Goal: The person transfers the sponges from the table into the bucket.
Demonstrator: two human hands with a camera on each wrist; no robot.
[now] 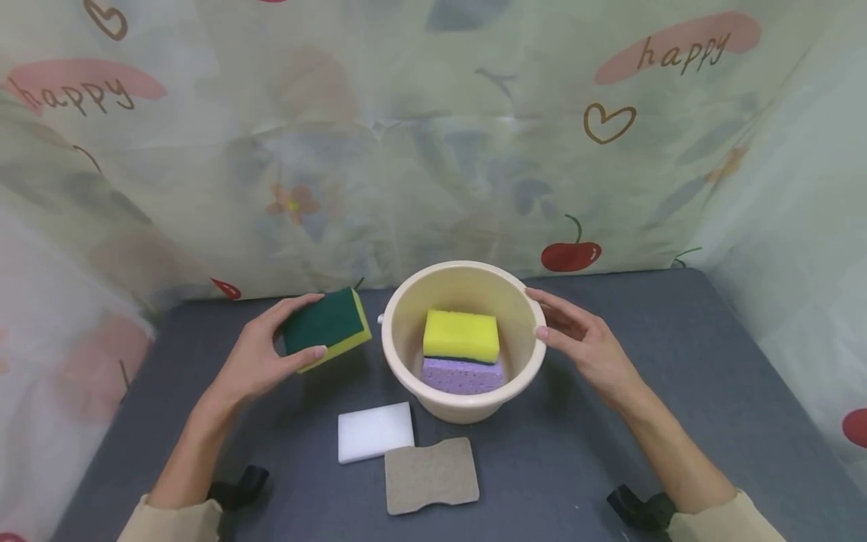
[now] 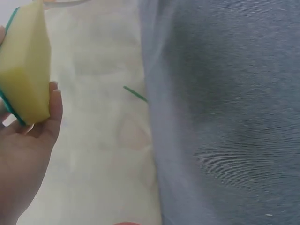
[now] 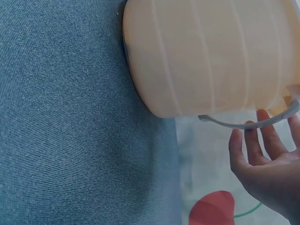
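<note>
My left hand [image 1: 267, 350] grips a sponge [image 1: 323, 328] with a dark green scouring side and a yellow foam side, thumb on the near edge and fingers over the far one. It is held up left of a cream bucket [image 1: 463, 410]; the left wrist view shows the sponge [image 2: 28, 65] tilted above the table. My right hand [image 1: 588, 342] holds the bucket's right rim, thumb and index fingertip on it. In the right wrist view, the other fingers curl near the grey handle [image 3: 248, 125]. Inside the bucket, a yellow sponge [image 1: 460, 336] lies against a purple sponge [image 1: 463, 376].
In front of the bucket, a white foam block [image 1: 375, 432] lies flat on the dark grey table [image 1: 569, 467]. A grey-brown notched pad [image 1: 431, 476] overlaps its corner. A patterned curtain [image 1: 406, 181] hangs behind the table and along both sides.
</note>
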